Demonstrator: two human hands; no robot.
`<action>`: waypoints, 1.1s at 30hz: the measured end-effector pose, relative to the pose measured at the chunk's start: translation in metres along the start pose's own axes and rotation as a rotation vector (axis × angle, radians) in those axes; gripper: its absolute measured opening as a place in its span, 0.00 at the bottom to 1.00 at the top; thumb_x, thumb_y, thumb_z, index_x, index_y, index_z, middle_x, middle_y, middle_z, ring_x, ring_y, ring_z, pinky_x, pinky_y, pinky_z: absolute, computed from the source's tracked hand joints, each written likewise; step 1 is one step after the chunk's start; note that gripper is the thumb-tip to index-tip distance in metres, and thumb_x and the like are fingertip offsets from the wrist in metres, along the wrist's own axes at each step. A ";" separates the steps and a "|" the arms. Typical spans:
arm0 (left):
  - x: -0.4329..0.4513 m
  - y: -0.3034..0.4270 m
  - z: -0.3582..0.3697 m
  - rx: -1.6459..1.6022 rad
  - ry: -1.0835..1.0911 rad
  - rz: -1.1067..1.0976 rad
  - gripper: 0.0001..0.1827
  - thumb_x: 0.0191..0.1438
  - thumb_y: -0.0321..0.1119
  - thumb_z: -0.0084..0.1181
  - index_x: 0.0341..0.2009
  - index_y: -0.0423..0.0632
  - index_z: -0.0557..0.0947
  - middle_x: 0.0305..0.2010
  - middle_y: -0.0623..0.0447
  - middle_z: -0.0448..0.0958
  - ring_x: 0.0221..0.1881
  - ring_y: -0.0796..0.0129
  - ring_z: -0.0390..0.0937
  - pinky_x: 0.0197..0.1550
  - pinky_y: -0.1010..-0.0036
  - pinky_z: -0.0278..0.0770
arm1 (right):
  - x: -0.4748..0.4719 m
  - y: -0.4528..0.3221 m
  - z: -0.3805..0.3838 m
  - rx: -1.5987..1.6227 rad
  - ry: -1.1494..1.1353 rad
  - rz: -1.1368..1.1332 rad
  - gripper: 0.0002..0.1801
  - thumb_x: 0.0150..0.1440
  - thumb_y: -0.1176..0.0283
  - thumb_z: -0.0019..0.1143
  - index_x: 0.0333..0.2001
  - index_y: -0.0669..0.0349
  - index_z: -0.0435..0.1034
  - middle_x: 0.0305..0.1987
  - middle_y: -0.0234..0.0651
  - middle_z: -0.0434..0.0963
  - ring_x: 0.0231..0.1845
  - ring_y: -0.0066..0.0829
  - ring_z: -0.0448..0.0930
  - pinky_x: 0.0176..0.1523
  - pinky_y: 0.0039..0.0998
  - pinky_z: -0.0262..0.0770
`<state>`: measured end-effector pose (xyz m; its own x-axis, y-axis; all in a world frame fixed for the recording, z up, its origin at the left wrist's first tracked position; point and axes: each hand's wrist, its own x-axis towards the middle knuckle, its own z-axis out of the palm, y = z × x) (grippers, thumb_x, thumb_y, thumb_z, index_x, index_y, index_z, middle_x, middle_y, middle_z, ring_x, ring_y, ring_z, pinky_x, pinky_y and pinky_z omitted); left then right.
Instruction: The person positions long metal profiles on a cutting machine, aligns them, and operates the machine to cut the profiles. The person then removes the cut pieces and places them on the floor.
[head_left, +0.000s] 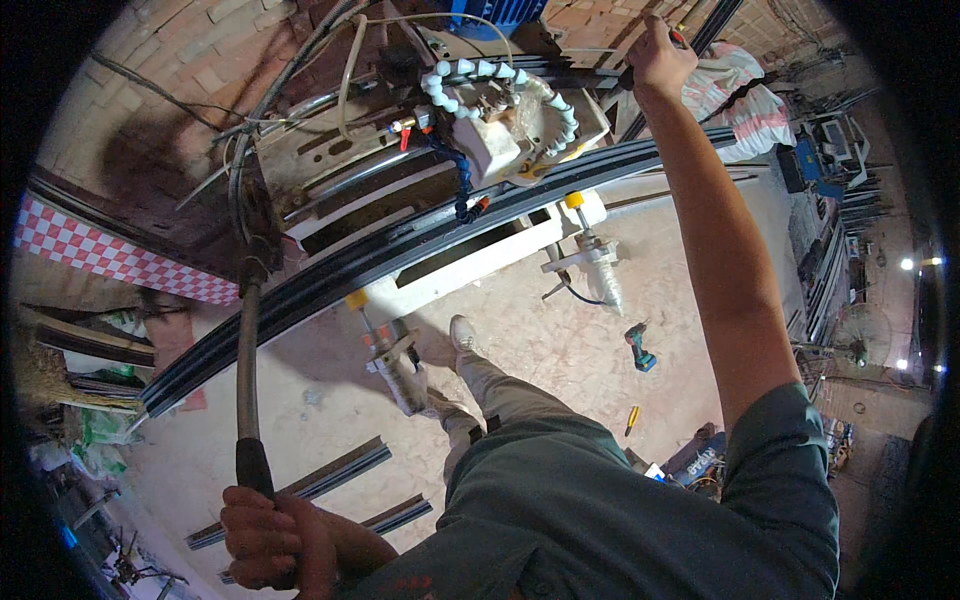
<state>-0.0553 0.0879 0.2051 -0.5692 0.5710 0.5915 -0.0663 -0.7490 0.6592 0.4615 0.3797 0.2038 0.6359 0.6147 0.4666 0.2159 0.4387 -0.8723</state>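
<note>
At lower left my left hand (262, 536) is closed around the black grip of a long metal lever (248, 360), which rises to a pivot on the machine. My right arm reaches to the top right, where my right hand (660, 56) grips a black handle with a red part; most of that handle is hidden by the fingers. Between the hands, long dark grooved profiles (315, 289) lie across the machine's pale bed (480, 259). Above them are a white segmented coolant hose (480, 69), a blue segmented hose (463, 176) and a valve with a red lever (405, 139).
Two cylinder clamps with yellow tips (592, 251) (390, 356) stick out from the bed near my legs. On the floor lie a cordless drill (639, 349), a yellow-handled tool (632, 421) and short dark profiles (330, 472). A checkered strip (124, 251) is at left, a white-and-red sack (750, 101) at upper right.
</note>
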 end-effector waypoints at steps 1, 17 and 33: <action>-0.004 0.001 0.000 0.027 -0.002 -0.010 0.24 0.49 0.60 0.50 0.17 0.58 0.63 0.14 0.60 0.56 0.22 0.69 0.56 0.33 0.65 0.54 | 0.000 0.000 0.000 -0.011 -0.001 -0.007 0.14 0.59 0.65 0.61 0.25 0.59 0.67 0.13 0.26 0.61 0.12 0.21 0.61 0.17 0.29 0.56; -0.045 -0.009 -0.035 0.183 -0.149 0.178 0.23 0.60 0.62 0.44 0.24 0.59 0.69 0.19 0.60 0.64 0.26 0.69 0.64 0.37 0.65 0.62 | -0.021 -0.009 0.010 -0.200 -0.028 -0.127 0.10 0.58 0.67 0.60 0.32 0.62 0.71 0.15 0.27 0.62 0.13 0.24 0.63 0.19 0.30 0.58; -0.054 -0.013 -0.015 0.398 0.258 0.189 0.21 0.64 0.57 0.44 0.27 0.56 0.70 0.20 0.61 0.71 0.24 0.71 0.70 0.37 0.66 0.70 | 0.046 0.038 -0.036 0.114 -0.037 0.069 0.11 0.58 0.65 0.59 0.34 0.62 0.74 0.15 0.29 0.61 0.13 0.27 0.63 0.20 0.36 0.60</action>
<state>-0.0357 0.0620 0.1575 -0.7284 0.2989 0.6165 0.3458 -0.6164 0.7075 0.5259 0.4013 0.1871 0.6185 0.6687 0.4127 0.0857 0.4647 -0.8813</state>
